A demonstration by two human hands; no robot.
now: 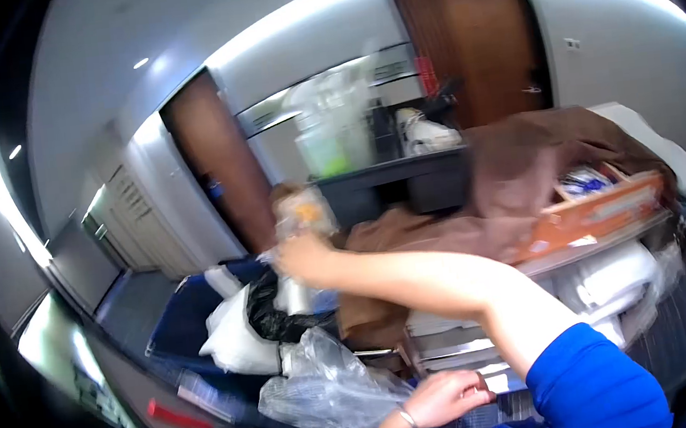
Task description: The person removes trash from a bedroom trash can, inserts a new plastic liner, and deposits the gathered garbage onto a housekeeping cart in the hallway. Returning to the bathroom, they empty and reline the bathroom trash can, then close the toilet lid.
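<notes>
My right hand [306, 256] reaches far out to the left, blurred by motion. Its fingers are closed on a pale, see-through packet [309, 209] with an orange-yellow patch, held above a navy fabric bin [175, 323]. Lower down, my left hand [446, 397], with a band at the wrist, is beside a clear plastic bag [320, 392] and near the cart's front edge. Its fingers are curled together; a small dark spot at their tips is too blurred to name. A white bag [234, 334] and a black plastic bag [274, 309] lie in the bin.
A cart with white linens [617, 277] carries brown cloth [515, 179] and an orange-brown tray [602, 216] of small packets. Behind stand clear bottles [322, 137] on a dark top. Two brown doors [475, 41] line the corridor. A red object [179, 417] lies at lower left.
</notes>
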